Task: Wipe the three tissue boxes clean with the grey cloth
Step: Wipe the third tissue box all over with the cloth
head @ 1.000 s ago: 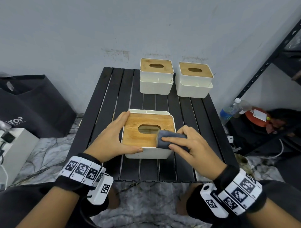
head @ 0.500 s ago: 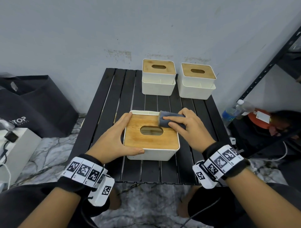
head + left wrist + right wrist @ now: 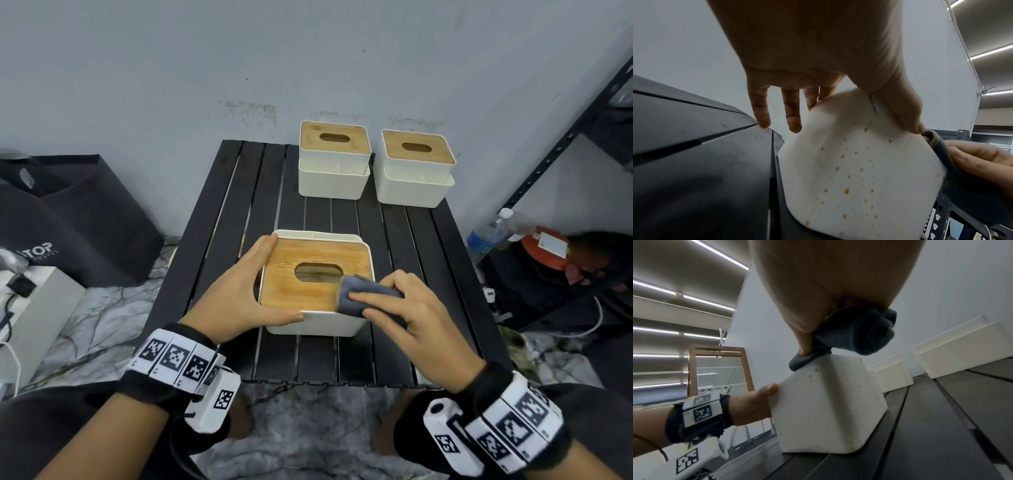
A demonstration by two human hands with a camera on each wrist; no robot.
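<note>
Since 0.5 s ago, right hand (image 3: 414, 318) w/ cloth (image 3: 363, 298) has slid from near box's (image 3: 315, 277) far-right lid corner to near-right corner, fingers curled round cloth, pressing it on lid edge. Left hand (image 3: 236, 298) unchanged: thumb & fingers clamp box's left side. Other 2 boxes (image 3: 334, 161) at table (image 3: 219, 226) rear.

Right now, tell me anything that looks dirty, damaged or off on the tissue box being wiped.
The near white tissue box with the bamboo lid has small orange-brown specks scattered over its white side walls, clearest in both wrist views. The right hand presses the folded grey cloth on the lid's near right corner, not on them.
</note>
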